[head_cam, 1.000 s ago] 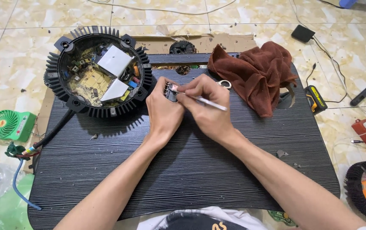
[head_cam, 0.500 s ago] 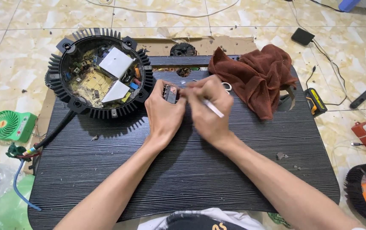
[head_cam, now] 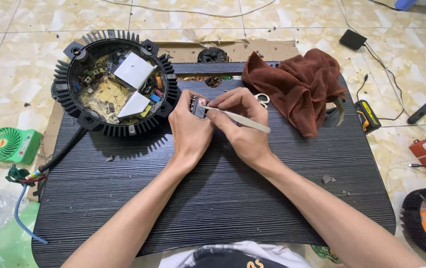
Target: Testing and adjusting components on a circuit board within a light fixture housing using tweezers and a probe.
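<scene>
- Since the frame a second ago, the tweezers (head_cam: 237, 117) lie lower and flatter across the right hand (head_cam: 240, 126), their tip now at the small black part (head_cam: 198, 106) rather than angled out to the right; both hands sit in much the same spot over the tabletop (head_cam: 213, 198).
- The left hand (head_cam: 189, 130) has its grip closed around the small black part, thumb and fingers pinching it from the side, just above the tabletop near its far edge.
- The right hand's grip is clamped on the tweezers, fingers curled over them; the metal tip touches the top of the part.
- Whether the tweezer tips themselves pinch anything cannot be told.
- Count: one small part, one pair of tweezers, two hands.
- One round black finned housing (head_cam: 115, 89) sits left of the hands, with a yellowish circuit board and two white blocks inside.
- One brown cloth (head_cam: 297, 87) lies to the right, and one green fan (head_cam: 9, 144) on the floor at left.
</scene>
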